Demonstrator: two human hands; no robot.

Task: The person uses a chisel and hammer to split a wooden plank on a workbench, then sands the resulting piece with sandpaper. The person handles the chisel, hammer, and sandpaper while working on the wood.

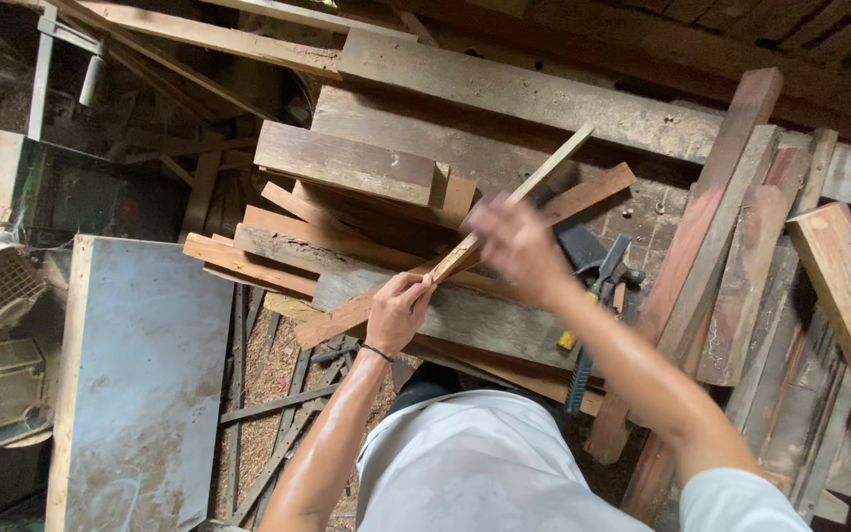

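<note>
Two hands meet on one thin wooden strip (504,212) above a heap of old boards. The left hand (398,307) closes around the lower end of the strip; its fingers (414,286) are curled together over the wood, so the strip comes out between the thumb side and the fingertips and goes upward. The right hand (512,241) lies higher on the same strip, about at its middle. This hand is blurred, and I cannot tell if its fingers are clamped on the wood or only rest against it.

The long axis of the strip runs diagonal: from the lower left, at the left hand, to the upper right, where the narrow free end points toward a wide grey plank (544,99) at the back. The strip is tilted and seems raised above the pile, not lying flat on it.

Just under the hands a longer reddish board (583,195) lies in nearly the same direction. To the right of the right forearm, a hammer with a dark head (611,266) rests on the workbench, near a yellow-handled tool (567,340). Several reddish beams (731,217) lean on the right side. At the left, well apart from the hands, stands a flat grey metal sheet (150,384).
</note>
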